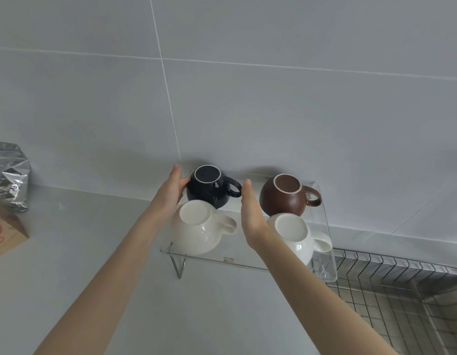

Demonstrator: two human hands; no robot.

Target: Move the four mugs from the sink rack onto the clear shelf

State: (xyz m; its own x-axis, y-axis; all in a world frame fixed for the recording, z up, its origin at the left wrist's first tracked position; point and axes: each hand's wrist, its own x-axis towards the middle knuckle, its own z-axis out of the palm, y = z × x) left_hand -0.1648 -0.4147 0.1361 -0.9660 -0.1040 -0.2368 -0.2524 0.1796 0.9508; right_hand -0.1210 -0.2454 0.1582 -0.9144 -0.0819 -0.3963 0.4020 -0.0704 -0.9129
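Four mugs sit upside down on the clear shelf [247, 263], handles toward 3 o'clock: a dark blue mug [209, 187] and a brown mug [286, 197] at the wall, two white ones in front, the left white mug [196, 230] and the right white mug [296, 235]. The left hand [171, 190] lies open-fingered against the dark blue mug's 9 o'clock side, while the right hand [251, 213] hovers flat and open in the gap between the pairs, hiding part of the right white mug. The wire sink rack [401, 290] at 4 o'clock is cut off, and that mug's handle nears the shelf's edge.
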